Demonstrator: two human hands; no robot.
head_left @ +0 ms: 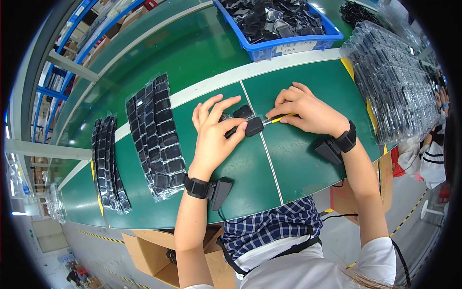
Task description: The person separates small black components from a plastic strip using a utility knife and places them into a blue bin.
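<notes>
Between thumb and forefinger, my left hand [215, 132] pinches a small black rectangular device [254, 126] above the green table; its other fingers are raised and spread. My right hand [308, 111] is closed on a thin yellow-and-black stick-like tool [278, 118]. The tool's silvery end meets the right side of the device, though whether it goes in I cannot tell. Just behind the device lies another small black square piece [243, 111], with some clear plastic beside it, partly hidden by my left fingers.
Left on the table [231, 197] lie two stacks of clear trays with black square pieces, a wide one [156, 139] and a narrow one [107, 164]. A blue bin [260, 50] of black pieces stands at the back. Clear trays [390, 77] pile up right; an open carton [149, 255] sits below.
</notes>
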